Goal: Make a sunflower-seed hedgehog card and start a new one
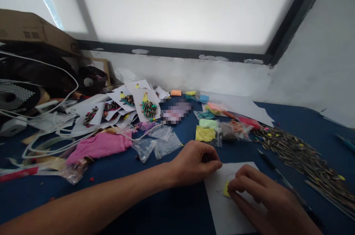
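Observation:
A white sheet of paper [220, 211] lies before me on the blue table, with thin pencil lines and a small patch of yellow modelling clay [226, 190] on it. My right hand [266, 196] is over the sheet, its thumb and fingertips closed together on the clay and partly covering it. At the sheet's upper left corner, my left hand [195, 163] has its fingers curled and its thumb against the index finger. Whatever may be between those fingertips is hidden.
Right of the paper lie a pen [274, 166] and a heap of striped sunflower seeds [299, 151]. Bagged yellow clay [205, 134] sits beyond my hands. Left are pink clay [101, 146], white cables [36, 146] and decorated cards [146, 103]. A cardboard box [33, 29] stands far left.

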Tool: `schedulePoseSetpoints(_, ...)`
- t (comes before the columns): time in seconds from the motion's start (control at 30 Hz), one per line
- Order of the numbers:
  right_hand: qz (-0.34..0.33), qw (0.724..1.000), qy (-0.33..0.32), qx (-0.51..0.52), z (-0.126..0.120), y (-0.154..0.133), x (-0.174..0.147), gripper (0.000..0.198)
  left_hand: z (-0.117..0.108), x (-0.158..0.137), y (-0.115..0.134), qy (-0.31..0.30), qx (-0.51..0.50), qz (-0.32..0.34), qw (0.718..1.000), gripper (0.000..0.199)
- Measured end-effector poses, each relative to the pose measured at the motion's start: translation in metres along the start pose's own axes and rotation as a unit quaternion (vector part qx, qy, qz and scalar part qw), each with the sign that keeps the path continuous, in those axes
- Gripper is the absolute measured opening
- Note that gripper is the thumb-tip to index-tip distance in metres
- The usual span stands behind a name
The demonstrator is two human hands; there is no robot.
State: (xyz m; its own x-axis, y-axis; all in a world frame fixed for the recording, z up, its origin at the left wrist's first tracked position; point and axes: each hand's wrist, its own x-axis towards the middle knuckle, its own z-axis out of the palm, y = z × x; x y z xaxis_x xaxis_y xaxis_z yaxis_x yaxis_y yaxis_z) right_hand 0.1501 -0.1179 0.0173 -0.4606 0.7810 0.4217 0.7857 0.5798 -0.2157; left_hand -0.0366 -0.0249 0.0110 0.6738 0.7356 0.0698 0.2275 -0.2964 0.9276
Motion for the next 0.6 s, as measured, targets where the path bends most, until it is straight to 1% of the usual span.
schedulePoseSetpoints(0.2, -0.028, 1.0, 0.014, -0.004, 0.014, 0.006, -0.005, 0.016, 0.0, 0.001, 0.0, 0.004, 0.01, 0.01, 1.0, 0.012)
schedulePoseSetpoints(0.33, -0.046, 0.998, 0.022, -0.034, 0.019, 0.006, -0.007, 0.018, -0.001, 0.0, 0.0, 0.002, 0.011, 0.017, 1.0, 0.011)
schedulePoseSetpoints(0.47, -0.07, 0.994, 0.038, -0.08, 0.018, 0.002, -0.005, 0.021, 0.0, 0.0, 0.001, 0.005, 0.018, 0.019, 1.0, 0.011)
schedulePoseSetpoints(0.6, -0.093, 0.987, 0.04, -0.128, 0.011, -0.005, -0.004, 0.025, 0.0, 0.0, 0.001, 0.003, 0.015, 0.016, 1.0, 0.011)
